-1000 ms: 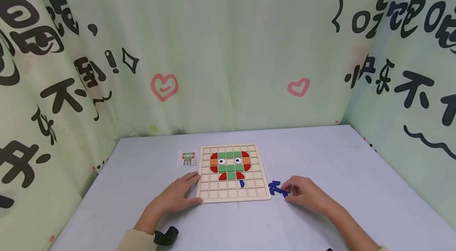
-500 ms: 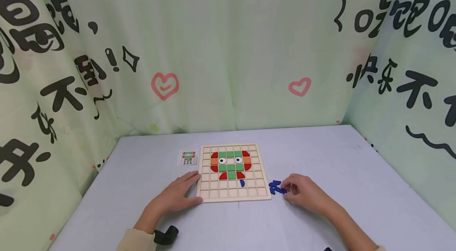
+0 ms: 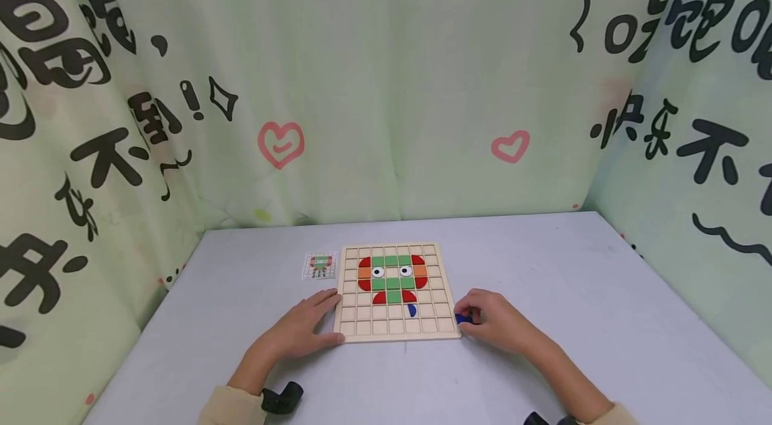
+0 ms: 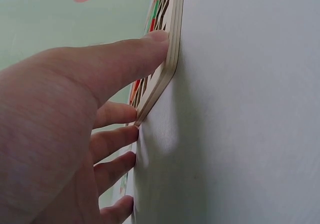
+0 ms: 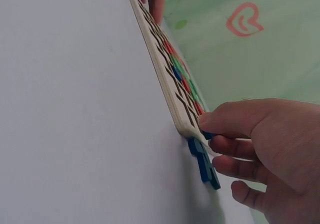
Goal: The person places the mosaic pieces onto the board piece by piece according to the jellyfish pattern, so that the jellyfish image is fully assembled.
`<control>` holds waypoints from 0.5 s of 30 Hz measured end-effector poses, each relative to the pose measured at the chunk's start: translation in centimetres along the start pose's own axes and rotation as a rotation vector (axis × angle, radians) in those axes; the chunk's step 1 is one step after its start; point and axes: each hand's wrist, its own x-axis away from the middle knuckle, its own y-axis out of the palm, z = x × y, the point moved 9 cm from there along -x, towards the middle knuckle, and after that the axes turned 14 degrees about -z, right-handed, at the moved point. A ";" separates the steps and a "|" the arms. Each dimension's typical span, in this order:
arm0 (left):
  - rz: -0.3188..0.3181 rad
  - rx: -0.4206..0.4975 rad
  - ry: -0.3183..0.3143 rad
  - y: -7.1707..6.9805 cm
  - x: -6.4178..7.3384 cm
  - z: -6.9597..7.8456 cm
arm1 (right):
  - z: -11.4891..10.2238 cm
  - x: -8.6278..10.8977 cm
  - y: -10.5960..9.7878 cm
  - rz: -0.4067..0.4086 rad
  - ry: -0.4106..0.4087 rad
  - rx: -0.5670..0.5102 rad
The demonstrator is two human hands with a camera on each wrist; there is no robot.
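Observation:
A wooden grid board (image 3: pixel 362 328) lies on the table, bearing red, green, orange and eye-marked pieces plus one dark blue piece (image 3: pixel 412 310) below the figure. My left hand (image 3: pixel 301 328) rests at the board's left side. Its thumb touches the near corner and its spread fingers lie along the edge. Beside the board's right edge, my right hand (image 3: pixel 503 321) pinches a small blue puzzle piece (image 5: pixel 207 134) between thumb and fingers, mostly hidden. More blue pieces (image 5: pixel 202 164) lie on the table beneath that hand, against the board's near right corner.
A small pattern card (image 3: pixel 319 265) with a robot-like figure lies left of the board's far corner. The white table (image 3: pixel 386 385) is bordered by a pale green printed curtain (image 3: pixel 392 110) at the back and sides.
My right hand has moved left from the right end of the blue pile to the board's right edge, now covering much of the pile. The left hand stays against the board.

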 end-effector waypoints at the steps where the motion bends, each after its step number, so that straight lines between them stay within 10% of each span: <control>1: 0.002 0.000 0.004 0.0 0.0 0.0 | -0.1 -0.2 0.2 -0.003 -0.001 0.002; 15: 0.004 0.015 0.012 0.3 0.0 -0.2 | -2.7 -2.5 2.4 -0.042 -0.054 -0.002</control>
